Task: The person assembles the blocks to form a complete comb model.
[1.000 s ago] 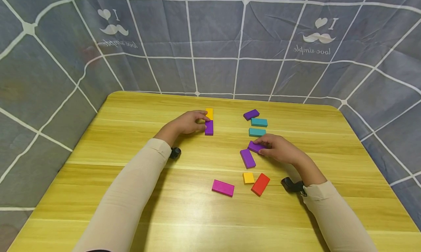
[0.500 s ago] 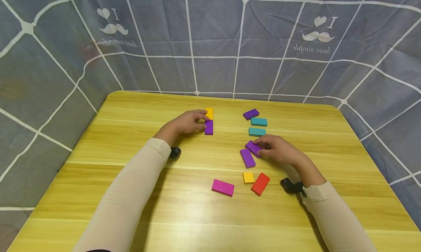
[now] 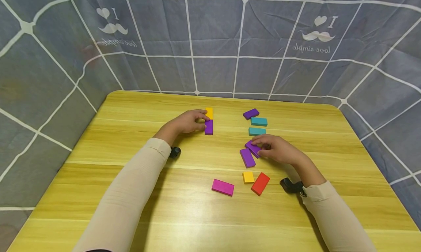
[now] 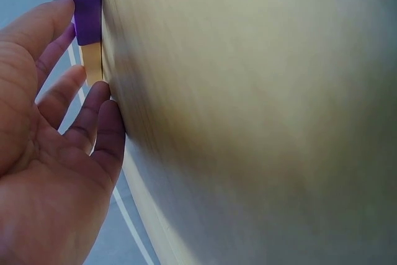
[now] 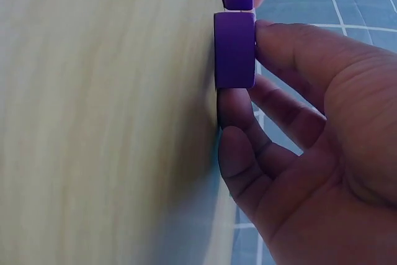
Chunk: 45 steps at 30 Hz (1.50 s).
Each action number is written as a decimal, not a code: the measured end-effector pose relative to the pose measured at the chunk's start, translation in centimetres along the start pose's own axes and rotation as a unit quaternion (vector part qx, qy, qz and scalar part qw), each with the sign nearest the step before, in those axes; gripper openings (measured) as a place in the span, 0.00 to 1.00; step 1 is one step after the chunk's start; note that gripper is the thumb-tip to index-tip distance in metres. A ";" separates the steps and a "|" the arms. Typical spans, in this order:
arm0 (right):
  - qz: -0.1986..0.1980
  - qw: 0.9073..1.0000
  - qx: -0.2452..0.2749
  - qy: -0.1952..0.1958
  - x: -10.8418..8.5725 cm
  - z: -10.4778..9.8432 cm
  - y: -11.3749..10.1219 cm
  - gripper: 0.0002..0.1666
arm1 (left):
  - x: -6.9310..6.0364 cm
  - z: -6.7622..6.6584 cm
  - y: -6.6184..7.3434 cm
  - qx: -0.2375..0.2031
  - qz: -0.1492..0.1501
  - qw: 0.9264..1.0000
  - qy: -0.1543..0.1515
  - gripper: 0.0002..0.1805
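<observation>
In the head view my left hand (image 3: 185,122) touches a purple block (image 3: 209,128) with its thumb and fingertips, fingers loosely bent. A yellow block (image 3: 209,113) meets its far end. The left wrist view shows the thumb by the purple block (image 4: 88,7), other fingers near the yellow block (image 4: 92,61). My right hand (image 3: 279,149) pinches another purple block (image 3: 251,148) between thumb and fingers, flat on the table. That block (image 5: 234,51) nearly meets a third purple block (image 3: 247,158), its neighbour; in the head view they stand at an angle, close together.
Beyond the right hand lie two teal blocks (image 3: 257,131) and a dark purple block (image 3: 251,114). Nearer me are a small yellow block (image 3: 248,177), a red block (image 3: 260,184) and a magenta block (image 3: 223,187). A grey curtain (image 3: 213,43) hangs behind the wooden table (image 3: 184,215).
My right hand has turned the pinched purple block and brought it slightly left, closer to the neighbouring purple block. The left hand and its two blocks have stayed in place.
</observation>
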State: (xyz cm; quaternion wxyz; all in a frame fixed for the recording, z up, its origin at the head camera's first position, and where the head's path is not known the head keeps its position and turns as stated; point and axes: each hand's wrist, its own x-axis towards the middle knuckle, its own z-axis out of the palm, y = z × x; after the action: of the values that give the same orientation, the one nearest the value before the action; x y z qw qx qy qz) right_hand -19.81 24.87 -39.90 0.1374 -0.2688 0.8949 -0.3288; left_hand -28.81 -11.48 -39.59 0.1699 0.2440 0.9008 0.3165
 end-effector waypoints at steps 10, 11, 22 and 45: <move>-0.007 1.000 0.001 -0.011 0.3 -0.2 0.2 0.25 | 0.0 -0.1 0.3 0.000 -0.005 1.000 0.003 0.21; -0.009 1.000 0.001 -0.013 0.4 -0.2 0.2 0.26 | 0.0 -0.1 0.4 0.000 -0.007 1.000 0.003 0.21; -0.015 0.999 0.019 -0.040 0.4 -0.5 0.1 0.25 | 0.2 -0.1 0.4 0.014 -0.002 1.000 0.004 0.22; -0.020 0.999 0.004 -0.030 0.3 0.3 0.0 0.20 | -0.2 0.0 0.3 0.013 0.003 1.000 0.004 0.21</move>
State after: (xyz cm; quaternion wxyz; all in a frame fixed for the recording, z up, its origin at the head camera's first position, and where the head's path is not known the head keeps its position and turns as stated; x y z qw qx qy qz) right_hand -19.91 24.54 -40.09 0.1587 -0.2953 0.8835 -0.3271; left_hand -28.57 -11.40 -39.39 0.1623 0.2479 0.9048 0.3058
